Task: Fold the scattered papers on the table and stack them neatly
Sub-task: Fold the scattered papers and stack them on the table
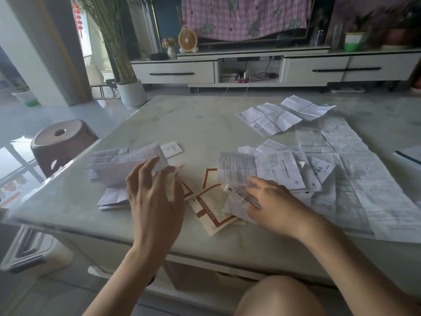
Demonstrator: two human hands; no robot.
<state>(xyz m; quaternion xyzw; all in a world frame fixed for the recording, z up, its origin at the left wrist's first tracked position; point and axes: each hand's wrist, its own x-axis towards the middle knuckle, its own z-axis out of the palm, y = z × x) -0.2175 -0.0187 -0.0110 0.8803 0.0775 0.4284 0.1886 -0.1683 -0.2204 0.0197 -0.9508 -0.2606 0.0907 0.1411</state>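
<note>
A loose pile of folded white papers [109, 165] lies on the left of the pale table [182, 117]. My left hand [155, 197] hovers just right of that pile, fingers spread and holding nothing. A cream paper with red borders [211, 201] lies between my hands. My right hand [273, 206] rests flat on a heap of unfolded printed leaflets [262, 169], fingertips at the edge of the top one. A small white card [172, 149] sits behind the pile.
A large creased sheet [355, 169] covers the right side of the table, and more unfolded leaflets [280, 115] lie at the far right. A brown stool [61, 142] stands left of the table. My bare knee [280, 297] is under the near edge.
</note>
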